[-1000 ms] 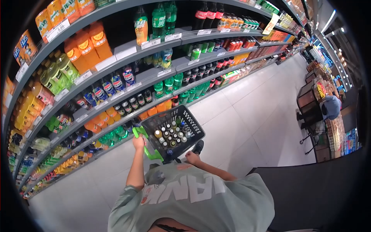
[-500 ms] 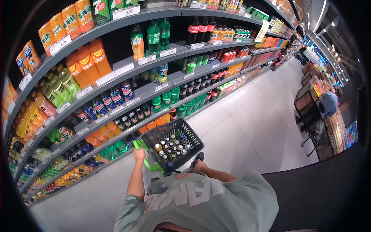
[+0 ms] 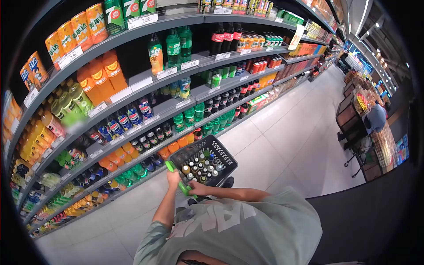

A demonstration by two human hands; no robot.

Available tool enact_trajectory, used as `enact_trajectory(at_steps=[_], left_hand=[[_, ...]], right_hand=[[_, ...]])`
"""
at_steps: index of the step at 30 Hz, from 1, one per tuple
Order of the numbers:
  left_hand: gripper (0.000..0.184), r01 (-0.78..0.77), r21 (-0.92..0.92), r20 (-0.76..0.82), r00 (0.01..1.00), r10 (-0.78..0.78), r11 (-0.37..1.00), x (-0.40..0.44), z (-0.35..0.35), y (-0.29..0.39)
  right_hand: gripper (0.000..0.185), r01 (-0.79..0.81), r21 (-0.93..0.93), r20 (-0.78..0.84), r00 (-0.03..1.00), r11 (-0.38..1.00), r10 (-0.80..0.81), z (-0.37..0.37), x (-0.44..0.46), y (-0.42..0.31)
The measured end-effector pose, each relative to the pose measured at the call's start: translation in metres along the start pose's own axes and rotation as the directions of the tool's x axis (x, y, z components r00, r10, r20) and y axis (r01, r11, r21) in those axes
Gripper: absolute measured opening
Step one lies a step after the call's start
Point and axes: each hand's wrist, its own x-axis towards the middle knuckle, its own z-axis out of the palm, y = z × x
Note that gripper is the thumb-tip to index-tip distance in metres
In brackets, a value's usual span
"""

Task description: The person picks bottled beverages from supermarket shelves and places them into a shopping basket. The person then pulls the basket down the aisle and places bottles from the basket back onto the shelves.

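"What are the fingers doing?"

"The left fingers (image 3: 174, 175) are wrapped around the green handle (image 3: 183, 187). The right fingers (image 3: 194, 189) are at its lower end, curled in; how firmly they hold, I can't tell."

"And just past them?"

"A black perforated basket (image 3: 223, 154), beyond the handle. It holds a cluster of upright capped bottles (image 3: 206, 165), bunched toward the fingers. The far part of its floor shows dark."

"Anything tight against the basket?"

"The drinks shelving (image 3: 181, 21) runs close along its left side, so that way is blocked. Orange soda bottles (image 3: 182, 141) sit low there, near the basket's far left corner. To the right of the right fingers, a dark shoe (image 3: 228, 182) is just beside the basket."

"What else is on the shelving?"

"Left of the fingers and higher up, Pepsi bottles (image 3: 134, 116), then large orange bottles (image 3: 99, 78). Farther ahead are green bottles (image 3: 194, 113), with Coca-Cola bottles (image 3: 228, 37) above. 7UP cans (image 3: 132, 9) line an upper shelf."

"And to the right?"

"Pale tiled floor (image 3: 282, 132) opens ahead and right of the fingers. Well apart, across it, a person in a blue top (image 3: 376, 118) is beside a goods display (image 3: 382, 148), with a wheeled cart (image 3: 355, 154) near."
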Motion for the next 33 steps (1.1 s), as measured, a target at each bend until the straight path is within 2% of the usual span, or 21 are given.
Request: enact_trajectory(at_steps=[1, 3, 7, 8, 9, 10, 12, 16, 18, 19, 20, 21, 22, 23, 24, 25, 27, 28, 29, 31, 33], left_hand=[[0.013, -0.045, -0.011, 0.002, 0.999, 0.045, 0.999, -0.006, 0.008, 0.002], [0.012, -0.014, -0.032, 0.018, 1.000, 0.015, 0.999, -0.016, 0.023, 0.006], [0.025, -0.008, -0.193, 0.196, 0.980, 0.046, 0.981, -0.022, 0.055, -0.029], [0.028, 0.115, -0.318, 0.238, 0.970, -0.038, 0.941, -0.036, 0.062, -0.028], [0.024, 0.194, -0.338, 0.313, 0.946, -0.085, 0.921, -0.044, 0.069, -0.029], [0.024, 0.219, -0.425, 0.302, 0.949, -0.091, 0.878, -0.062, 0.080, -0.023], [0.026, 0.261, -0.240, 0.401, 0.904, -0.150, 0.935, -0.085, 0.090, -0.024], [0.039, 0.318, 0.053, 0.469, 0.829, -0.304, 0.947, -0.134, 0.091, -0.016], [0.040, 0.036, 0.418, 0.675, 0.657, -0.337, 0.908, -0.142, 0.095, -0.019], [0.040, 0.033, 0.430, 0.671, 0.657, -0.344, 0.902, -0.158, 0.095, -0.003], [0.037, -0.265, 0.497, 0.612, 0.782, -0.118, 0.826, -0.182, 0.092, 0.032], [0.035, -0.513, 0.570, 0.568, 0.810, 0.143, 0.642, -0.200, 0.095, 0.056], [0.035, -0.519, 0.575, 0.567, 0.810, 0.149, 0.633, -0.206, 0.105, 0.065], [0.034, -0.731, 0.486, 0.576, 0.680, 0.454, 0.478, -0.210, 0.119, 0.073], [0.033, -0.876, 0.406, 0.551, 0.461, 0.695, 0.259, -0.218, 0.131, 0.075], [0.033, -0.876, 0.411, 0.555, 0.460, 0.693, 0.253, -0.219, 0.142, 0.059], [0.037, -0.899, 0.405, 0.838, 0.439, 0.325, 0.168, -0.220, 0.169, 0.028], [0.039, -0.812, 0.563, 0.826, 0.560, -0.066, 0.154, -0.227, 0.186, 0.028], [0.039, -0.811, 0.566, 0.824, 0.563, -0.068, 0.145, -0.237, 0.201, 0.025], [0.039, -0.681, 0.715, 0.699, 0.704, -0.126, 0.160, -0.251, 0.229, 0.018], [0.042, -0.672, 0.726, 0.688, 0.714, -0.133, 0.145, -0.264, 0.252, 0.009]], right_hand=[[0.060, 0.000, -0.004, 0.003, 1.000, 1.000, 0.000, 0.006, 0.013, -0.009], [0.057, -0.282, -0.007, 0.116, 0.953, 0.959, 0.281, 0.009, 0.033, -0.021], [0.032, -0.382, 0.083, 0.018, 0.924, 0.920, 0.382, -0.018, 0.005, -0.029], [0.035, -0.371, -0.140, 0.081, 0.920, 0.918, 0.384, -0.029, 0.001, -0.016], [0.039, -0.324, -0.157, 0.026, 0.943, 0.933, 0.332, -0.034, -0.012, -0.008], [0.045, -0.424, -0.190, -0.003, 0.902, 0.886, 0.431, -0.045, -0.027, -0.013], [0.052, -0.409, -0.347, -0.138, 0.912, 0.844, 0.385, -0.056, -0.057, -0.001], [0.042, -0.385, -0.388, -0.135, 0.923, 0.837, 0.361, -0.091, -0.111, 0.018], [0.040, -0.368, -0.386, -0.142, 0.930, 0.846, 0.339, -0.107, -0.132, 0.026], [0.038, -0.354, -0.407, -0.136, 0.935, 0.842, 0.327, -0.113, -0.143, 0.030], [0.037, -0.338, -0.430, -0.131, 0.941, 0.837, 0.313, -0.116, -0.154, 0.035], [0.037, -0.334, -0.421, -0.131, 0.942, 0.843, 0.308, -0.117, -0.164, 0.040], [0.036, -0.332, -0.427, -0.130, 0.943, 0.841, 0.306, -0.121, -0.172, 0.045], [0.034, -0.328, -0.435, -0.132, 0.945, 0.839, 0.301, -0.127, -0.178, 0.050], [0.031, -0.305, -0.431, -0.141, 0.952, 0.849, 0.270, -0.134, -0.190, 0.047], [0.031, -0.300, -0.426, -0.140, 0.954, 0.854, 0.266, -0.137, -0.198, 0.052], [0.030, -0.255, -0.452, -0.113, 0.967, 0.855, 0.228, -0.148, -0.214, 0.066], [0.028, -0.214, -0.480, -0.100, 0.977, 0.851, 0.190, -0.152, -0.221, 0.075], [0.028, -0.209, -0.474, -0.101, 0.978, 0.855, 0.183, -0.158, -0.231, 0.084], [0.028, -0.159, -0.504, -0.088, 0.987, 0.849, 0.132, -0.179, -0.249, 0.090], [0.028, -0.162, -0.550, -0.049, 0.986, 0.819, 0.162, -0.200, -0.273, 0.103]])
